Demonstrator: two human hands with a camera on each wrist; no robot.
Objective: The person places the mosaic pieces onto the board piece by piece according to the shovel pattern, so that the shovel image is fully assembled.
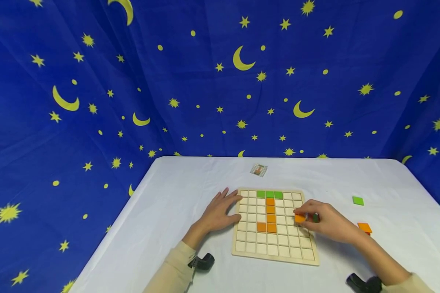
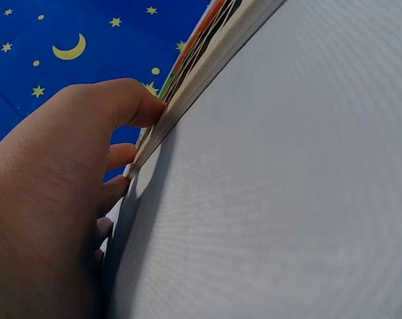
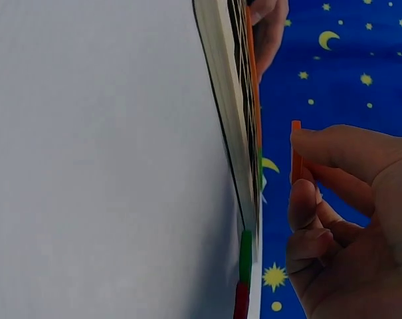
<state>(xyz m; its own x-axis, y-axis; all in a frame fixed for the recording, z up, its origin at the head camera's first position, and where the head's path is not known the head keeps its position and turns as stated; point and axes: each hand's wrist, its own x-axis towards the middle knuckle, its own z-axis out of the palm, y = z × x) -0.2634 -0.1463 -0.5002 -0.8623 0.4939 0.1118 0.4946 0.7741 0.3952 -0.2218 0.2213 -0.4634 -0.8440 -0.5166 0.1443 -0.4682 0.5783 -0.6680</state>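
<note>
A square wooden grid board (image 1: 275,257) lies on the white table. Three green tiles (image 1: 269,194) sit in its far row, with a column of orange tiles (image 1: 271,210) below them and one more orange tile (image 1: 262,227) left of the column's foot. My left hand (image 1: 218,211) rests at the board's left edge; its thumb and fingertips (image 2: 154,113) touch the side in the left wrist view. Between thumb and fingers my right hand (image 1: 328,221) pinches a loose orange tile (image 1: 299,219). The right wrist view shows that tile (image 3: 296,153) on edge, raised above the board.
Beside the board's right edge lie a green tile (image 3: 246,256) and a red tile (image 3: 241,300). Farther right are a light green tile (image 1: 358,200) and an orange tile (image 1: 364,227) over a red one. A small patterned card (image 1: 258,169) lies behind the board.
</note>
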